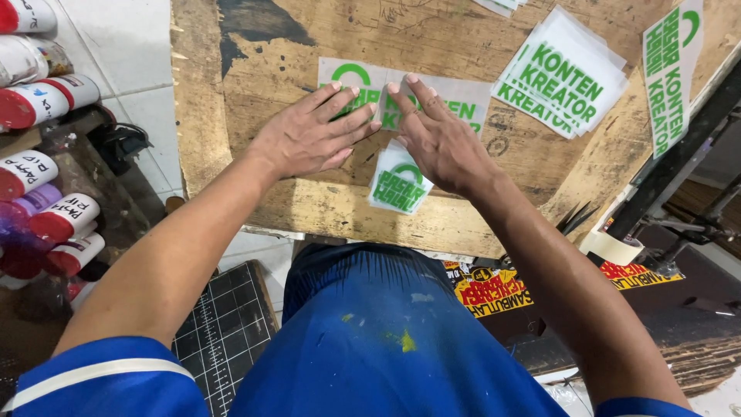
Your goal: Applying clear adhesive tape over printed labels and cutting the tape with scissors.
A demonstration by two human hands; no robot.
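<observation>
Both my hands lie flat, fingers spread, on a long clear film strip with green print (463, 99) on a worn wooden board (231, 116). My left hand (309, 137) covers the strip's left part, and my right hand (436, 135) presses its middle. A smaller clear sticker with green print (396, 188) lies just below, partly under my right palm. Neither hand grips anything.
A fanned stack of similar green-print films (563, 73) lies at the upper right, and one strip (668, 73) sits by the board's right edge. Red-capped spray cans (46, 100) lie at left. A tape roll (614, 245), black frame (679, 154) and cutting mat (224, 328) are nearby.
</observation>
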